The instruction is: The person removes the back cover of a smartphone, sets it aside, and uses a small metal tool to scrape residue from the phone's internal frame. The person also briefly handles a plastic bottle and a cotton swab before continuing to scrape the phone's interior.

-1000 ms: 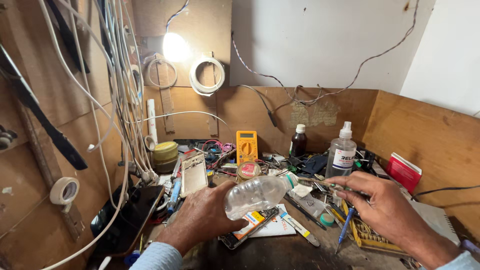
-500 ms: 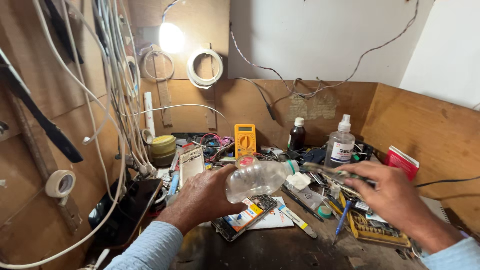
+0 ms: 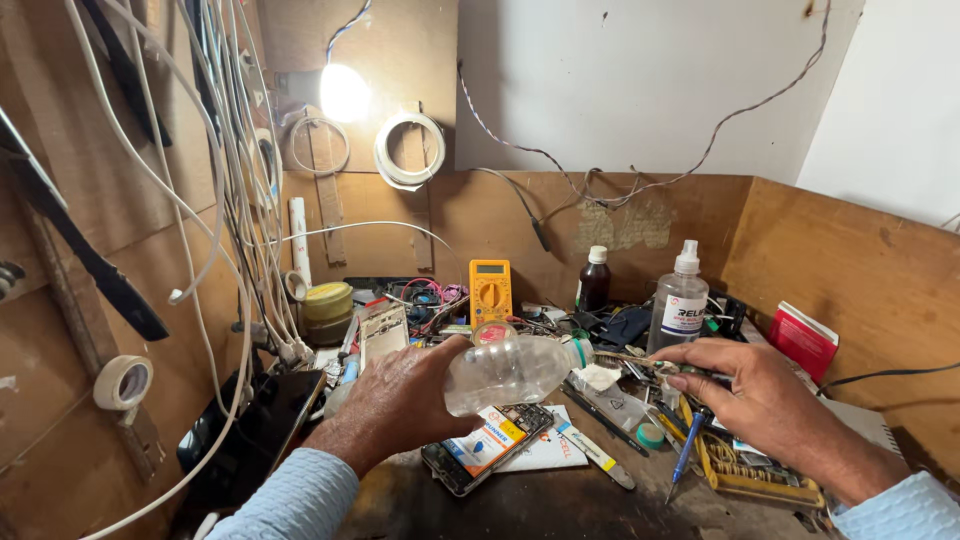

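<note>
The clear bottle (image 3: 510,372) lies tipped sideways in the left hand (image 3: 400,405), whose grip is clamped round its base; its mouth touches a white wad (image 3: 598,376). The right hand (image 3: 765,395) pinches tweezers (image 3: 640,362) there. Below, a cluttered counter (image 3: 560,505) with plywood walls, a phone (image 3: 487,448), a yellow meter (image 3: 490,291). Both hands have drawn closer since before.

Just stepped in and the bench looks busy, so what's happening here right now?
A person at a cluttered workbench holds a clear plastic bottle tipped on its side in the left hand, its mouth pointing toward a white wad. The right hand pinches a thin tool whose tip meets that wad. Below lie an opened phone, a yellow meter and a spray bottle.
</note>
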A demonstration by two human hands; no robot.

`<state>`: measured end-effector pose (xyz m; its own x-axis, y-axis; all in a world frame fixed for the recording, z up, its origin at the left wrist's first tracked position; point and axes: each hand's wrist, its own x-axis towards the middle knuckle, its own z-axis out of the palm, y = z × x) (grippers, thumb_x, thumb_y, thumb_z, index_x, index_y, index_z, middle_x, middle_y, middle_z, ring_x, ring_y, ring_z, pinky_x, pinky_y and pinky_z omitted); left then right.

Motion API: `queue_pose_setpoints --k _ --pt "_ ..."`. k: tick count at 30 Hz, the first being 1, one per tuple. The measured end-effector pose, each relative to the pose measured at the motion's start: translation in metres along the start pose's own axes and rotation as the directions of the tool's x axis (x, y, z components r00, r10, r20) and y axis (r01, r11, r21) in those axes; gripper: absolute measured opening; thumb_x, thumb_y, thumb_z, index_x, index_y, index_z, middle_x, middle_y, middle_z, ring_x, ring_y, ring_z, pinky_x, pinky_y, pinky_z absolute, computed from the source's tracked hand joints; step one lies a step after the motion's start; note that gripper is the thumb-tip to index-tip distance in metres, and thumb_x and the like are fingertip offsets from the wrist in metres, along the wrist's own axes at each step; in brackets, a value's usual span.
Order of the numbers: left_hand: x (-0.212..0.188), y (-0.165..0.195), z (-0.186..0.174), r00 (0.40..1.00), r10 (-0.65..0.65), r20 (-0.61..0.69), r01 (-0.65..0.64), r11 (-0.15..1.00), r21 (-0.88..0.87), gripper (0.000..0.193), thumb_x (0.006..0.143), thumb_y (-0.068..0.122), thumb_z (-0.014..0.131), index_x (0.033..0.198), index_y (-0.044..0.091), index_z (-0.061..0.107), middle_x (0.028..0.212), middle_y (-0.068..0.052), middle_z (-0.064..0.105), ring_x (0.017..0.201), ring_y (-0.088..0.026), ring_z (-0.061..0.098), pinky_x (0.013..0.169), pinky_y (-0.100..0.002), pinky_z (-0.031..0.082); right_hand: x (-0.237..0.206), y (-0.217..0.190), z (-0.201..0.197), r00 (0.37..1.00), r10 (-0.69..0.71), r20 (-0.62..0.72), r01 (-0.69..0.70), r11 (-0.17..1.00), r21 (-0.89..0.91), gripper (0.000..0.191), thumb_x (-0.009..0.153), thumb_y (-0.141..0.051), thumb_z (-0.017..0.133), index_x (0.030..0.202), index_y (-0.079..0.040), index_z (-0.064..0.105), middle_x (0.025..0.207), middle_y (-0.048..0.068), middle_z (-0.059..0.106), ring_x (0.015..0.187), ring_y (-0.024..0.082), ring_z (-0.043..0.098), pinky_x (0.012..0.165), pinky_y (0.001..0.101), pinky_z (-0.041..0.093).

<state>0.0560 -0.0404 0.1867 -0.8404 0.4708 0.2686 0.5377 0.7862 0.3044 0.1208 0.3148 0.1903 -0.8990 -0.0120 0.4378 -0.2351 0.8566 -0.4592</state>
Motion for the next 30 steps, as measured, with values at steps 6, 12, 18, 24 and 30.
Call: queue_pose_setpoints --k 6,12,18,24,30 --pt "0.001 -0.002 0.004 0.993 0.105 -0.061 -0.106 0.994 -0.017 0.088 0.066 0.046 0.086 0.141 0.014 0.052 0.106 -0.012 0.073 0.102 -0.031 0.07 0.089 -0.045 0.053 0.002 0.002 0.003 0.995 0.094 0.041 -0.095 0.995 0.016 0.035 0.084 -0.026 0.078 0.118 -0.016 0.079 0.105 0.005 0.086 0.097 0.016 0.075 0.088 0.0336 0.059" --pt "0.001 0.001 0.005 0.996 0.08 -0.024 -0.08 0.997 0.012 0.092 0.066 0.046 0.087 0.146 0.017 0.051 0.104 -0.011 0.07 0.099 -0.031 0.068 0.086 -0.046 0.052 0.002 0.001 0.012 0.999 -0.007 0.041 0.006 1.0 0.017 0.037 0.083 -0.025 0.079 0.119 -0.015 0.079 0.107 0.005 0.084 0.099 0.016 0.074 0.089 0.0333 0.059" --pt "0.009 0.01 0.003 0.992 0.116 0.045 -0.121 0.984 0.134 0.085 0.073 0.044 0.083 0.145 0.018 0.044 0.097 -0.008 0.071 0.093 -0.028 0.069 0.085 -0.043 0.052 0.006 -0.003 0.025 0.992 -0.119 0.033 0.119 0.993 -0.002 0.032 0.083 -0.014 0.071 0.114 -0.007 0.073 0.098 0.012 0.079 0.093 0.024 0.076 0.082 0.0366 0.059" --pt "0.017 0.014 0.006 0.971 0.237 -0.016 -0.224 0.937 0.267 0.088 0.07 0.039 0.091 0.139 0.014 0.043 0.093 -0.01 0.069 0.096 -0.027 0.065 0.095 -0.047 0.043 0.008 -0.003 0.03 0.926 -0.377 0.015 0.376 0.92 -0.106 0.028 0.08 -0.011 0.074 0.107 -0.005 0.074 0.09 0.013 0.075 0.086 0.031 0.071 0.077 0.0407 0.055" --pt "0.018 0.011 0.011 0.911 0.389 -0.136 -0.304 0.858 0.413 0.072 0.072 0.028 0.089 0.129 0.009 0.049 0.09 -0.01 0.067 0.088 -0.029 0.065 0.081 -0.046 0.045 0.004 -0.001 0.035 0.932 -0.359 0.049 0.362 0.926 -0.107 0.031 0.079 -0.003 0.068 0.11 -0.005 0.073 0.09 0.012 0.073 0.086 0.031 0.07 0.077 0.0416 0.055"
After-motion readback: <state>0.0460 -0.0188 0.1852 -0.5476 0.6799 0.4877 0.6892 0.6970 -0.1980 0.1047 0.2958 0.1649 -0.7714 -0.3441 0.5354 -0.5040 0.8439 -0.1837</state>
